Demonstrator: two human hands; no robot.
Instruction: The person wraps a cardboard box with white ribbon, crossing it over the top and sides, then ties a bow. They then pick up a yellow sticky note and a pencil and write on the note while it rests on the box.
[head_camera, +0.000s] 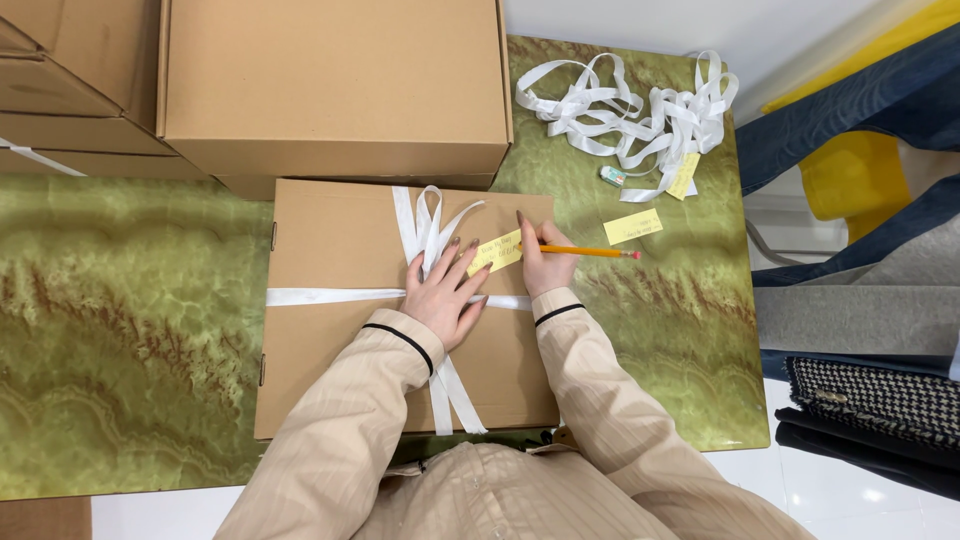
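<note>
- On a green marbled bench (130, 300), plain cardboard boxes (335, 80) are seen stacked at the far left and centre, one with a white strap showing at its edge.
- Nearest the person, a flat cardboard box (330, 360) is shown already tied crosswise with white ribbon (330, 296), the bow (430, 225) knotted on top; the tying appears finished.
- The left hand (445, 295) is laid open and flat, fingers spread, across the ribbon crossing, pinning a yellow paper tag (497, 250) against the lid.
- The right hand (545, 262) is closed around an orange pencil (590, 252), its tip set on the tag; handwriting can be made out there, though whether the note is complete cannot be told.
- Just beside the pencil's end, a second yellow tag (632, 226), already written on, is left lying loose on the bench.
- Farther back, a tangled heap of spare ribbon (630, 110), a small eraser (612, 176) and another yellow slip (685, 175) are seen, unused.
- At the far right, folded fabrics (870, 400) in navy, yellow and houndstooth are piled off the bench.
</note>
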